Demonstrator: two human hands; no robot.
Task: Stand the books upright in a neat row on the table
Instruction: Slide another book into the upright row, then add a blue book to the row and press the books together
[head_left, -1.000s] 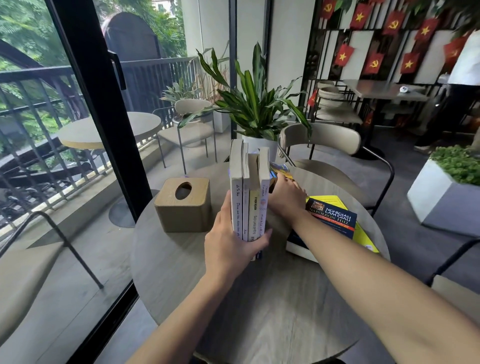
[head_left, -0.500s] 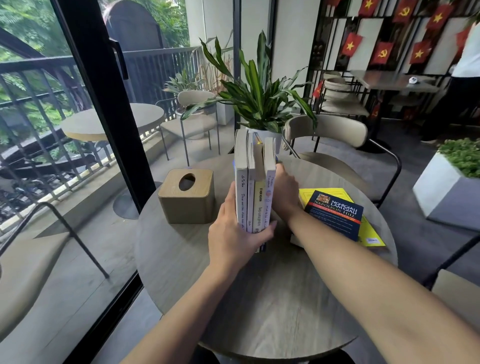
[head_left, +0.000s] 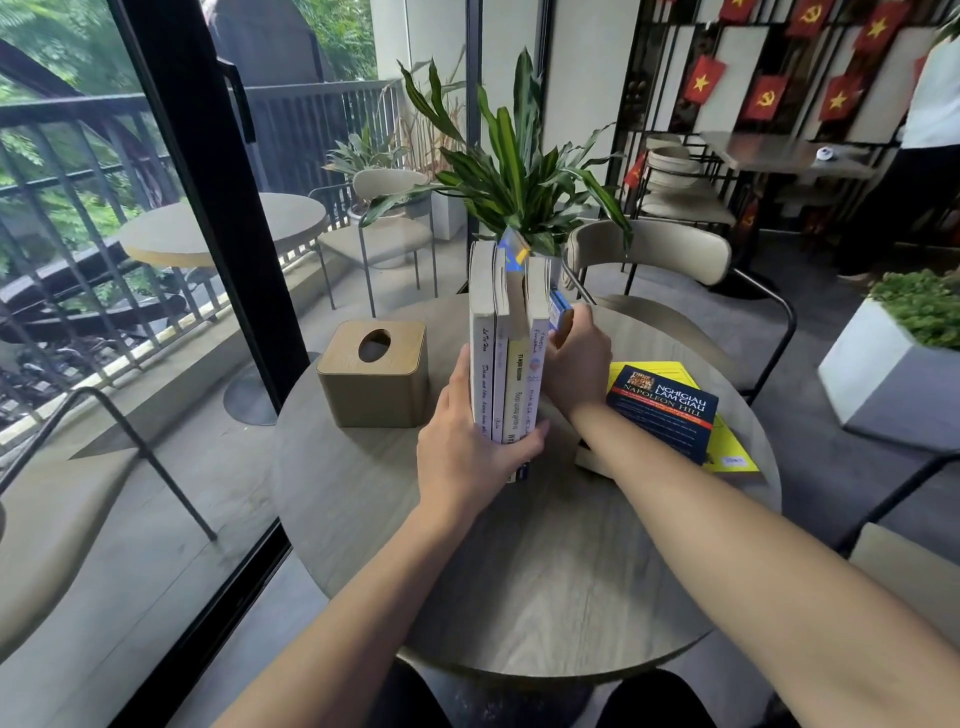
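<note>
Two forearms reached forward over the round tabletop (head_left: 519, 597). The left hand (head_left: 462, 447) clasped the near end of the row of upright books (head_left: 506, 353), palm against the outer cover and thumb wrapped across the lower spines, evidently to keep the volumes pressed together and vertical. The right hand (head_left: 576, 358) was on the opposite side of the row, fingers closed on a small blue book (head_left: 561, 312), seemingly seating it against the end volume. The row stood spines toward the camera at mid-tabletop. A wooden tissue box (head_left: 374, 374) sat just left of it. Flat books (head_left: 670, 410) lay stacked to the right, a dark blue title over a yellow one, apparently awaiting placement. Beyond stood a potted plant (head_left: 519, 182) and a chair (head_left: 649, 254)
</note>
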